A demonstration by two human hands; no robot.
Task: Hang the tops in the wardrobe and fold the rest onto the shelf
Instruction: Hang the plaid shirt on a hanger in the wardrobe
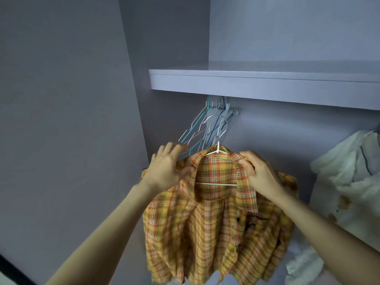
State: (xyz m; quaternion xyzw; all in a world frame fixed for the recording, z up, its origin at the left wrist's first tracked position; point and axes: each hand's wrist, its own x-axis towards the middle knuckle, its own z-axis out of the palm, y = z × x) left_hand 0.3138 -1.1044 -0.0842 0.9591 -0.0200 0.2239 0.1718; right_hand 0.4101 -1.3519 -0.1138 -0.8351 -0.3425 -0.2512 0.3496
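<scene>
plaid shirt is up in front of the wardrobe, draped on a white hanger whose hook sits just below the rail, not over it yet by the look of it. left hand has its grip on the shirt's left shoulder, fingers curled round the cloth, thumb across the front. right hand pinches the collar on the right side, grip clenched on fabric. a bunch of empty wire hangers hangs on the rail just behind, blue and white tangled close, right where this hook wants to go. shelf runs above, nothing folded on it that shows from here. pale garment hangs well off to the right. to do this well, i'd say square the shoulders on the hanger first, since the collar looks skewed and one side sags lower. then lift by the hanger's neck, not the cloth, and set the hook on a bare stretch of rail to the right of the bunch, so it doesn't snag a wire. watch the open front slipping off.
</scene>
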